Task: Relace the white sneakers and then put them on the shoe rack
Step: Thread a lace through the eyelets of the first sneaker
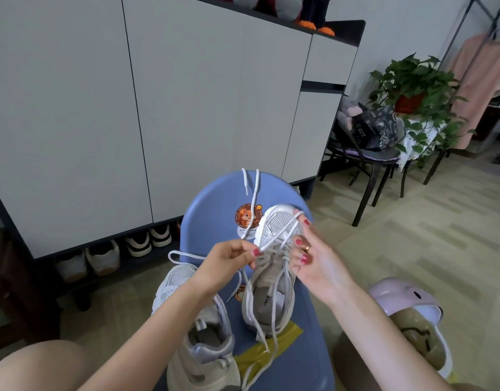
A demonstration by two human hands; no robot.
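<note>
Two white sneakers lie on a blue plastic stool (215,210). The right sneaker (271,289) points away from me with loose laces across its tongue. My left hand (229,261) pinches a white shoelace (253,204) above that sneaker's eyelets; the lace loops up and away over the stool. My right hand (311,258) holds the lace strands beside the sneaker's toe, one strand running over its fingertip. The left sneaker (198,328) lies partly under my left forearm, a loose lace loop beyond its toe.
A low shoe rack shelf (110,261) under the white cabinet (186,108) holds several shoes. A pink slipper (412,320) is on my right foot. A black chair (370,165) with bags and a potted plant (412,88) stand at the right. Yellow tape (271,351) sticks to the stool.
</note>
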